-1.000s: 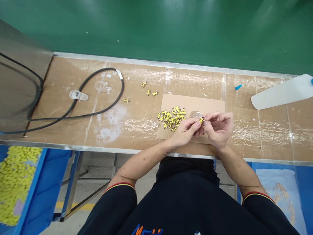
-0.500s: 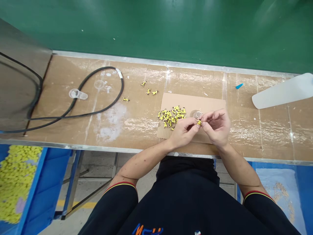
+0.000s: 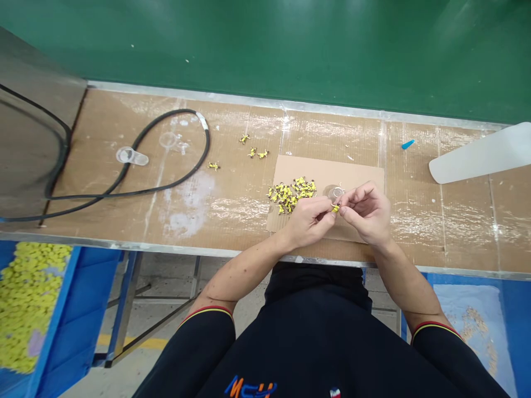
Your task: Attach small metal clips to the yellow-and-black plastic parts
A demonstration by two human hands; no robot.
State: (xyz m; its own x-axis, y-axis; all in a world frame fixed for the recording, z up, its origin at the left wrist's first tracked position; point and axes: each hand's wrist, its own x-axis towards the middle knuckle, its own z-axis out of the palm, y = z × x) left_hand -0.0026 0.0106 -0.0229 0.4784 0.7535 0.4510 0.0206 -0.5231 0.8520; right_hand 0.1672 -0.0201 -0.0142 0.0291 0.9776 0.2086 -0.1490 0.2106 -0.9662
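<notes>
Between the fingertips of both hands is a small yellow figure [image 3: 336, 208] with pale and dark ends, too small to make out finely. My left hand [image 3: 309, 222] pinches it from the left side. From the right, the thumb and forefinger of my right hand [image 3: 369, 214] close on its other end, the other fingers curled. A heap of similar yellow figures [image 3: 286, 194] lies beside my left hand on a flat cardboard piece [image 3: 332, 168]. Just beyond the fingertips stands a small clear cup [image 3: 333, 192], partly covered by my right hand.
Several loose figures [image 3: 252, 152] lie farther left. A black cable [image 3: 166, 189] loops over the bench near a clear plastic scoop-like piece [image 3: 131, 156]. To the right are a blue cap-like piece [image 3: 407, 145] and a white bottle [image 3: 481, 155]. A blue bin [image 3: 78, 309] of yellow pieces sits below left.
Both hands stay together at the same spot, with the held figure shifted slightly left and turned a little between the fingertips. The heap and the loose figures look unchanged.
</notes>
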